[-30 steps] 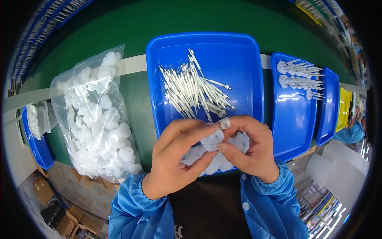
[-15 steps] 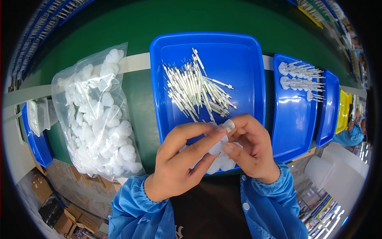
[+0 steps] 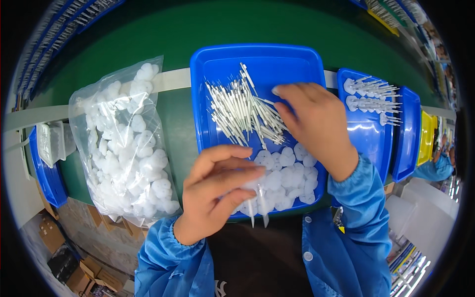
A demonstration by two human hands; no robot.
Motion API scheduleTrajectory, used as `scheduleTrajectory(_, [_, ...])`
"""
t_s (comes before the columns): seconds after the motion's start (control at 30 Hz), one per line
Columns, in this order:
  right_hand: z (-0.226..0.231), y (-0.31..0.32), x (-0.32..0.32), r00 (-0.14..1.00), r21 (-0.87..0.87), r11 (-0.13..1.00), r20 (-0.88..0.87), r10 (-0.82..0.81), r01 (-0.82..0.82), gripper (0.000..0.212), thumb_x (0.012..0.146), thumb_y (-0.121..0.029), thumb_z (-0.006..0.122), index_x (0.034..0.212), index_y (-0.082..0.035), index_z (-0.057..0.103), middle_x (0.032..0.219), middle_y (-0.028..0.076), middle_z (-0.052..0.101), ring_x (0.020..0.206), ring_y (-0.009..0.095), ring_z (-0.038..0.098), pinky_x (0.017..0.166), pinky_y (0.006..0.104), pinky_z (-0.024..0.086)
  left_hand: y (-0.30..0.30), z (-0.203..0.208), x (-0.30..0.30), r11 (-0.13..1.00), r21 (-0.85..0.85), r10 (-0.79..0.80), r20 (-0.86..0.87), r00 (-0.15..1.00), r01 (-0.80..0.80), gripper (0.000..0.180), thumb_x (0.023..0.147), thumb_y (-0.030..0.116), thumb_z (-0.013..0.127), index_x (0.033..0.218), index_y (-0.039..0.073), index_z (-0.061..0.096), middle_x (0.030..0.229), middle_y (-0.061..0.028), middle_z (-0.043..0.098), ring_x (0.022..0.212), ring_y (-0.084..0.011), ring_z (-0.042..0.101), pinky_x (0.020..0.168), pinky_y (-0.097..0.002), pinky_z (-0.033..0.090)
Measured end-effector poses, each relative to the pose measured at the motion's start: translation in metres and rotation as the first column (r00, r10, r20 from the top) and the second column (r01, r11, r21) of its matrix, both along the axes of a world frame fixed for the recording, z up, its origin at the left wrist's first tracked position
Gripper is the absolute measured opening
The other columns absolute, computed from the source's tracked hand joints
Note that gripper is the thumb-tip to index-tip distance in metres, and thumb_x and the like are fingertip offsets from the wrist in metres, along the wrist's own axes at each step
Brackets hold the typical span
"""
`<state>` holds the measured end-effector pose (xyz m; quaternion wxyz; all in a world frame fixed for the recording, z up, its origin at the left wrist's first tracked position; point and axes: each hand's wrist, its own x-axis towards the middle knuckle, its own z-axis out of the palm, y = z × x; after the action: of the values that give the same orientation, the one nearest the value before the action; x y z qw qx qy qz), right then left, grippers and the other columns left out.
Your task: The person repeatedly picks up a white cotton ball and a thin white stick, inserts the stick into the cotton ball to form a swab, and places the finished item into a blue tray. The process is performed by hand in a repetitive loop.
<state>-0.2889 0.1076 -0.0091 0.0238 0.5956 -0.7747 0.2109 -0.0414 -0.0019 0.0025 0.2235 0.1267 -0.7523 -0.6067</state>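
A blue tray [image 3: 217,59] lies on the green bench in front of me. A heap of thin white sticks [image 3: 242,111] fills its middle, and several white heart-shaped plastic pieces [image 3: 289,173] lie at its near end. My left hand [image 3: 215,190] hovers over the tray's near edge, pinching a few white pieces with sticks pointing down out of them [image 3: 257,205]. My right hand [image 3: 314,121] reaches over the stick heap, fingers spread and touching the sticks; whether it grips one is hidden.
A clear bag of white heart-shaped pieces [image 3: 126,143] lies left of the tray. To the right, a second blue tray [image 3: 363,136] holds finished stick-and-heart pieces [image 3: 371,96], with more blue and yellow trays [image 3: 428,136] beyond. Cardboard boxes sit on the floor at lower left.
My hands were together over the near end of the tray working on one piece. They have parted: the right hand moved up to the stick heap, the left stayed holding the pieces.
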Motion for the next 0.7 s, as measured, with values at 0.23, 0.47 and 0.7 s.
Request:
scheduleTrajectory(0.23, [0.016,0.021,0.013,0.761,0.052,0.984,0.627,-0.166,0.171,0.024,0.089,0.011,0.073,0.108,-0.003,0.069,0.097,0.008,0.071,0.087,0.017,0.072,0.084,0.0302,0.059,-0.002,-0.003,0.009,0.957,0.277,0.053,0.120,0.991,-0.084,0.041,0.097,-0.006,0.075,0.138,-0.001,0.076,0.117,-0.0130,0.067,0.094,-0.0169,0.070,0.082,-0.0291,0.062])
scheduleTrajectory(0.47, [0.023,0.057,0.067,0.445,-0.189,0.958,0.892,0.075,0.216,0.029,0.085,0.005,0.089,0.106,-0.002,0.070,0.096,0.010,0.077,0.089,0.019,0.078,0.079,0.0316,0.060,0.008,0.003,-0.014,0.962,0.274,-0.045,0.168,0.985,-0.003,0.070,0.088,-0.020,0.064,0.153,0.005,0.068,0.125,-0.0106,0.063,0.114,-0.0202,0.068,0.092,-0.0299,0.065])
scheduleTrajectory(0.7, [0.025,0.069,0.070,0.817,-0.134,0.982,0.576,-0.029,0.129,0.024,0.080,-0.004,0.093,0.102,-0.005,0.082,0.081,0.009,0.077,0.065,0.022,0.075,0.060,0.0302,0.057,0.010,0.001,-0.017,0.983,0.183,-0.020,0.175,0.984,-0.012,0.059,0.092,-0.014,0.073,0.148,0.002,0.071,0.123,-0.0072,0.060,0.107,-0.0118,0.065,0.081,-0.0225,0.056])
